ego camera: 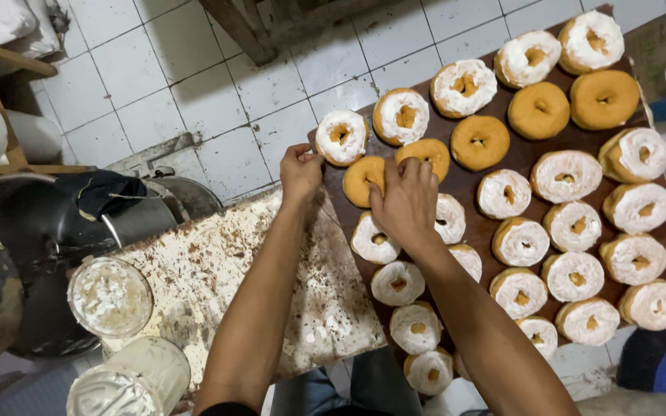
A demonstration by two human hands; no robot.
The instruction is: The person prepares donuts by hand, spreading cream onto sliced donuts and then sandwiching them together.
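Two hands of yours are out over the far left end of a long brown board (468,185) that runs from near to far on your right. Your left hand (301,171) sits at the board's left edge, fingers curled together and pinching the rim of a sugar-coated doughnut (341,136). Your right hand (408,202) lies palm down just beside it, fingers bent and close together, tips touching two plain golden doughnuts (364,179); whether they actually clamp one you cannot tell from this angle. Around them, rows of white-coated doughnuts (573,226) fill most of the board, with three more plain ones (539,110) toward the far end. Left of the board lies a stained, speckled work surface (217,270). At its near left stand two round tubs of white cream (109,296), and beyond them a dark metal pot (36,223) on the white tiled floor (163,85).
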